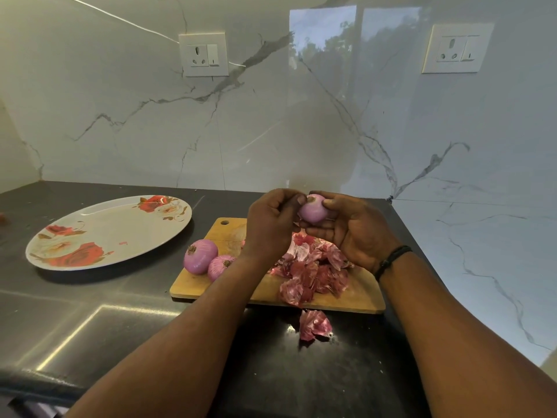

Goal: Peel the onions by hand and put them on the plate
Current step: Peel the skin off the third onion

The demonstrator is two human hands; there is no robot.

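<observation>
Right hand (346, 233) cradles peeled onion (313, 211) above cutting board (271, 292); left hand (271, 224) fingers pinch its top.

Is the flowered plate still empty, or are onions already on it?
Empty of onions. The plate shows only its printed roses and one tiny pink scrap; two peeled onions lie on the cutting board.

Both forearms reach in from near edge, converging toward middle. Right hand (351, 233) palm up, fingers cupped, thumb curled over top of onion (313, 211). Left hand (271, 224) knuckles toward viewer, fingers curled, fingertips meeting onion's top. Dark band on right wrist.
</observation>
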